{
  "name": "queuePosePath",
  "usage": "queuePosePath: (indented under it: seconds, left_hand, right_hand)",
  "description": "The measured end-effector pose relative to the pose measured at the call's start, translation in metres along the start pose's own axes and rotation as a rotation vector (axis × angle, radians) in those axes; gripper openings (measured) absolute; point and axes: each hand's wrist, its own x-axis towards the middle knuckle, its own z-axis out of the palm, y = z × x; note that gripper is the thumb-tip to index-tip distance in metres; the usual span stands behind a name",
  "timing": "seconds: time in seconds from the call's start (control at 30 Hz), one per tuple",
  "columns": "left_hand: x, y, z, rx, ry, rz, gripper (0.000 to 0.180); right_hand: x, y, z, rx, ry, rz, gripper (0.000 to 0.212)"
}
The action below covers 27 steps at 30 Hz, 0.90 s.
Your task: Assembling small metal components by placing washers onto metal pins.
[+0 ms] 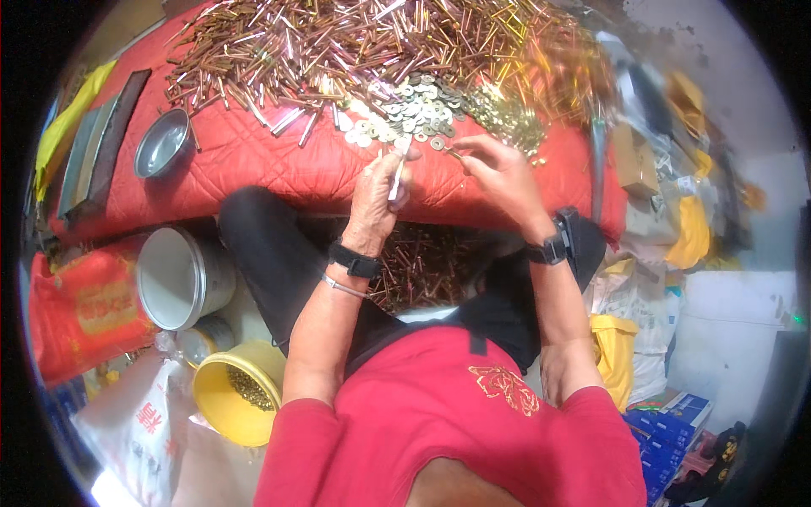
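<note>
My left hand (378, 193) is closed round a short silver metal rod (395, 181), held tilted over the near edge of the red quilted cover. To its right, my right hand (504, 176) pinches a small dark metal piece (456, 155) between thumb and fingertips; its exact kind is too small to make out. A heap of flat round washers (422, 108) lies just beyond both hands. One washer (438, 144) is close to the right fingertips. Small brassy parts (507, 118), blurred, are piled right of the washers.
A large pile of metal rods (355, 51) covers the far side of the red cover (245, 182). A metal bowl (163, 144) sits at the left. A white bucket (198, 279) and a yellow bucket (270, 367) with small parts stand lower left. More rods (418, 270) lie between my legs.
</note>
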Motion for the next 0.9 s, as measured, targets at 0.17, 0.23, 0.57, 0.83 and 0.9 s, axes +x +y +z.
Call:
queuePosePath:
  seconds: [0.17,0.23,0.57,0.83,0.9]
  left_hand:
    - [-0.006,0.010,0.006,0.184,-0.202,-0.104,0.029]
    - [-0.005,0.008,0.005,0.201,-0.232,-0.121,0.028]
    - [-0.010,0.013,0.005,0.496,-0.451,-0.338,0.023]
    - [0.015,-0.005,0.003,-0.415,-0.159,-0.165,0.046]
    - [0.019,-0.015,-0.003,-0.322,-0.132,0.017,0.032]
  right_hand:
    - [0.000,-0.008,-0.004,0.115,-0.071,-0.079,0.023]
    - [-0.001,-0.009,-0.007,0.073,-0.131,-0.103,0.023]
    - [-0.004,-0.005,-0.026,0.241,-0.709,0.038,0.016]
    - [-0.010,0.019,0.009,0.507,-0.138,0.297,0.009]
    - [-0.004,0.018,0.027,0.498,-0.038,0.222,0.009]
